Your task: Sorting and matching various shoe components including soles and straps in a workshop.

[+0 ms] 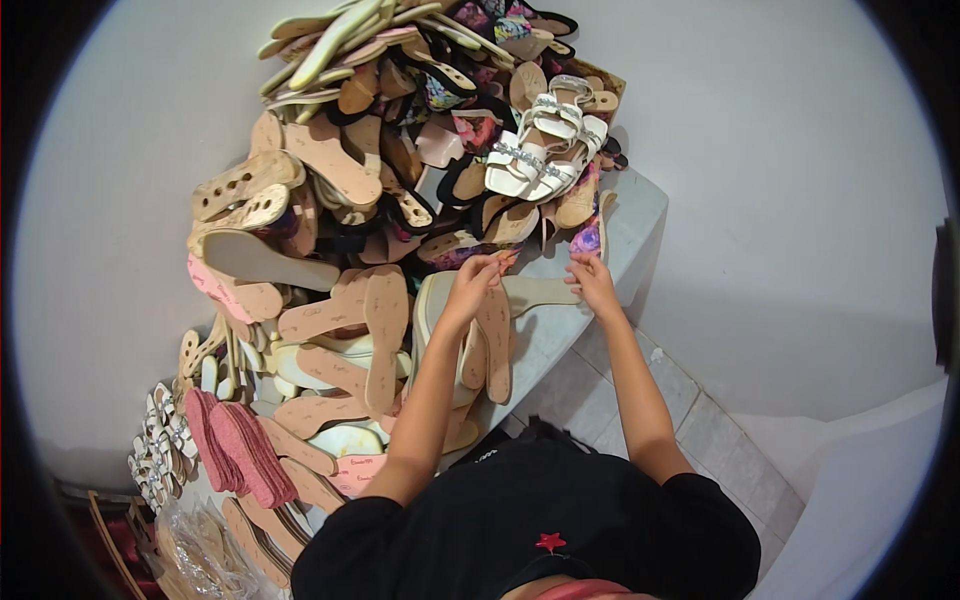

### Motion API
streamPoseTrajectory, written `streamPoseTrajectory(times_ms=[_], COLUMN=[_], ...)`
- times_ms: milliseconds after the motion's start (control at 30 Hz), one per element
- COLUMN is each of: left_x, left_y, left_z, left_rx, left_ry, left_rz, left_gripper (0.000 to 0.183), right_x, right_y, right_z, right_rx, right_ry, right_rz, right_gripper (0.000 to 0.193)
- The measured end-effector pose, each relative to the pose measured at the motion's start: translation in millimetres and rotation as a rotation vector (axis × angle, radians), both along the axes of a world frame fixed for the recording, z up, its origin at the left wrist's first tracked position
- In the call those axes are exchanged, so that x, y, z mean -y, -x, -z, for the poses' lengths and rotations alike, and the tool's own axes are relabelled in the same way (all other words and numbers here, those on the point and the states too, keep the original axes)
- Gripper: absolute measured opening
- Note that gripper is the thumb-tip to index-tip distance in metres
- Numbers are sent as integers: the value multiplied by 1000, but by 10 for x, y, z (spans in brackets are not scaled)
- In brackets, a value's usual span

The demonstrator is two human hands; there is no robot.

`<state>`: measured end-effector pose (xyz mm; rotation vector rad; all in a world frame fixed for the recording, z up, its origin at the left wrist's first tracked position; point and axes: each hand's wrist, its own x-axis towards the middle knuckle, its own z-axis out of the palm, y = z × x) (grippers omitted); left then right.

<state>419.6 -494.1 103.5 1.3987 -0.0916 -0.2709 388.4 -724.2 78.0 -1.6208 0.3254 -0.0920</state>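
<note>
My left hand (474,288) is over the shoe pile, its fingers bent together beside a small orange and purple patterned piece (508,260). Whether that piece is in its grip is hard to tell. My right hand (597,287) has its fingers curled in at the narrow end of a pale sole (540,291), just below a purple floral wedge heel (587,238). What it holds, if anything, is too small to make out. The pale sole lies between both hands on the table. Under my left forearm are tan insoles (494,340).
A grey-white table (630,225) carries the heap. White strappy sandals with beads (545,150) lie on top of it. Stacked pale soles (340,45) are at the far left, pink textured insoles (240,450) nearer, and a clear plastic bag (205,550) at lower left. Tiled floor (700,430) shows at right.
</note>
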Motion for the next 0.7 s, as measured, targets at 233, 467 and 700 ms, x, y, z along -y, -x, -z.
streamPoseTrajectory(times_ms=[233,467,700], left_x=[630,1070,1192], left_y=[-890,-1284,-1499], left_z=[184,242,248], left_rx=[-181,-305,-337], left_ry=[4,228,626], left_rz=[153,-253,-160], left_gripper=[35,48,57], right_x=[568,1188,1136], right_y=[-844,-2023,-2733], right_z=[-182,-224,-22], right_rx=[67,4,-108], right_ry=[-35,-147,-241], right_rz=[60,98,114], right_gripper=[37,45,68])
